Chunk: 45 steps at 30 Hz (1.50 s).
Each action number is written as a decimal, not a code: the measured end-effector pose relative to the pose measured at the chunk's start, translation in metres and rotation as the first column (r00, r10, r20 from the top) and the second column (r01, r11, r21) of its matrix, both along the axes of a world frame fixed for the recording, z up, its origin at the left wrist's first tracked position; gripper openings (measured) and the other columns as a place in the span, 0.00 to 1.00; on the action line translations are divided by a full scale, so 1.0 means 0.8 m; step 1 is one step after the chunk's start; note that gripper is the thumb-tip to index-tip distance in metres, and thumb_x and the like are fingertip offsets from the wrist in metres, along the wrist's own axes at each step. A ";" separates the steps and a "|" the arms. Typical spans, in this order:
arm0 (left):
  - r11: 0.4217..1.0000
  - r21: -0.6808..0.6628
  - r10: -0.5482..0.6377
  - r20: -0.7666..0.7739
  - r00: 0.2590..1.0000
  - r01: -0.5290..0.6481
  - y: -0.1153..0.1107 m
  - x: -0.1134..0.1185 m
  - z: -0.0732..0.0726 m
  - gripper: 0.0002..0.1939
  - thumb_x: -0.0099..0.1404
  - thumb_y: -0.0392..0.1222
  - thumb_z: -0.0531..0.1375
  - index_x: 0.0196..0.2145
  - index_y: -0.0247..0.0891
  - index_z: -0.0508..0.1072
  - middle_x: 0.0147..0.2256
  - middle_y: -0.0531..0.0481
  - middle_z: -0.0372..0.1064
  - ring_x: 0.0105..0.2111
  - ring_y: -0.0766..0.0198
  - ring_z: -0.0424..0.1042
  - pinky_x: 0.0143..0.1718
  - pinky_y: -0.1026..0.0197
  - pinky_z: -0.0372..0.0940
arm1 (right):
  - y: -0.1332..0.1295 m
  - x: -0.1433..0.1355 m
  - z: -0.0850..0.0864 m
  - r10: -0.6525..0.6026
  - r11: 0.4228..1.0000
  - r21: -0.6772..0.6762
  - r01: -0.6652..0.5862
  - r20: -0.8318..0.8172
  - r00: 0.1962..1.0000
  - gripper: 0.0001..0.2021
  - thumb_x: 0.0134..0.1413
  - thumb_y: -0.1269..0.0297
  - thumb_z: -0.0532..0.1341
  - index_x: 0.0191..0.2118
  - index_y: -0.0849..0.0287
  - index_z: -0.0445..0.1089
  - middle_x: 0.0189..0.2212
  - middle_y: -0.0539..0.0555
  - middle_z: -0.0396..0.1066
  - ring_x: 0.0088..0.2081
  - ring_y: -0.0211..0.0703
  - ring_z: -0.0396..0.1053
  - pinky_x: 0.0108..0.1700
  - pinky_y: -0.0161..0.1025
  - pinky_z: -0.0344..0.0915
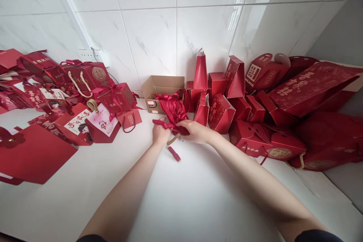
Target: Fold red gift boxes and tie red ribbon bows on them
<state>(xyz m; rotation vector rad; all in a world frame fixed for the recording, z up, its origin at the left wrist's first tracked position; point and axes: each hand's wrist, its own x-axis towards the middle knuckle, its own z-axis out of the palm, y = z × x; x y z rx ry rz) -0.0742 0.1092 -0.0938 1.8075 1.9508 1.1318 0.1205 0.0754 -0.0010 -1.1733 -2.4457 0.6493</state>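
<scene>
I have both hands at the far middle of the white tabletop (181, 204). My left hand (160, 136) is closed around one end of some red ribbon (173, 112). My right hand (196, 131) pinches the same red bunch just to the right, with its thumb and fingers close together. I cannot see all my fingertips, because the ribbon covers some of them.

The ribbon sits in a loopy heap between my hands and a brown cardboard box (167, 82). The box is open on top, and more ribbon lies inside it. Just nearer than my hands, a tan strip (172, 140) and a small red strip (174, 154) show on the white top.

On the right I see lots of red boxes (221, 113), and one tall box (200, 72) pokes up above the ones by it. On the left there are red gift bags (38, 153), some with pictures. A shiny tiled wall (150, 38) stands at the far side.
</scene>
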 end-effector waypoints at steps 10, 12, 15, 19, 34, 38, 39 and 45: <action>0.998 0.021 -0.065 0.243 0.968 0.062 0.000 0.001 -0.002 0.14 0.65 0.39 0.50 0.40 0.41 0.76 0.43 0.48 0.76 0.47 0.55 0.72 0.52 0.54 0.64 | -0.028 0.064 0.015 0.018 1.000 -0.008 -0.018 0.059 0.998 0.12 0.59 0.73 0.54 0.41 0.56 0.74 0.39 0.56 0.77 0.39 0.45 0.73 0.41 0.36 0.65; 0.997 0.029 -0.071 0.316 0.946 0.066 0.001 0.000 -0.002 0.18 0.68 0.41 0.47 0.37 0.41 0.77 0.39 0.47 0.77 0.43 0.56 0.74 0.50 0.54 0.65 | -0.035 0.072 0.025 0.001 0.999 -0.044 0.002 0.087 0.996 0.10 0.59 0.71 0.55 0.40 0.55 0.74 0.37 0.55 0.76 0.36 0.45 0.73 0.36 0.36 0.63; 0.997 0.054 -0.073 0.422 0.904 0.056 0.001 0.002 -0.001 0.18 0.67 0.43 0.47 0.34 0.39 0.77 0.35 0.46 0.77 0.35 0.58 0.74 0.44 0.55 0.67 | -0.042 0.076 0.034 -0.064 0.996 -0.059 0.074 0.144 0.987 0.08 0.59 0.69 0.55 0.35 0.56 0.72 0.33 0.56 0.75 0.31 0.44 0.70 0.29 0.36 0.59; 0.990 0.141 -0.058 0.558 0.828 -0.026 0.002 0.003 0.001 0.11 0.58 0.37 0.54 0.35 0.37 0.74 0.32 0.48 0.75 0.30 0.62 0.73 0.34 0.60 0.68 | -0.051 0.047 0.021 -0.018 0.999 -0.035 0.025 0.183 0.983 0.09 0.59 0.66 0.56 0.28 0.57 0.68 0.26 0.54 0.70 0.27 0.41 0.66 0.28 0.36 0.55; 0.773 0.609 -0.115 0.413 0.904 -0.180 -0.032 -0.005 0.145 0.12 0.66 0.43 0.56 0.43 0.38 0.74 0.45 0.47 0.72 0.42 0.63 0.71 0.46 0.62 0.65 | -0.062 0.071 0.058 0.152 0.951 -0.242 -0.194 -0.182 0.972 0.04 0.59 0.68 0.55 0.34 0.55 0.64 0.34 0.49 0.76 0.32 0.38 0.71 0.32 0.34 0.62; 0.919 0.075 -0.386 0.374 0.843 0.388 -0.095 0.045 0.196 0.26 0.68 0.58 0.52 0.30 0.36 0.79 0.29 0.46 0.75 0.24 0.65 0.70 0.28 0.62 0.64 | -0.084 0.083 0.080 0.063 0.991 -0.096 -0.098 -0.311 0.948 0.03 0.63 0.66 0.54 0.37 0.55 0.63 0.34 0.49 0.75 0.34 0.39 0.72 0.35 0.35 0.65; 0.895 -0.010 -0.412 0.369 0.833 0.447 -0.108 0.055 0.200 0.23 0.65 0.59 0.56 0.28 0.37 0.78 0.27 0.47 0.74 0.24 0.64 0.70 0.27 0.62 0.64 | -0.089 0.084 0.081 0.025 0.999 -0.027 -0.035 -0.287 0.958 0.03 0.63 0.66 0.54 0.37 0.54 0.64 0.32 0.49 0.75 0.32 0.39 0.71 0.34 0.35 0.64; 0.869 -0.039 -0.426 0.445 0.787 0.493 -0.125 0.073 0.196 0.16 0.59 0.54 0.64 0.26 0.38 0.77 0.21 0.51 0.69 0.23 0.65 0.70 0.24 0.64 0.65 | -0.107 0.079 0.091 -0.085 0.957 0.272 0.101 -0.069 0.994 0.07 0.67 0.66 0.50 0.41 0.54 0.65 0.30 0.51 0.74 0.26 0.40 0.69 0.28 0.37 0.64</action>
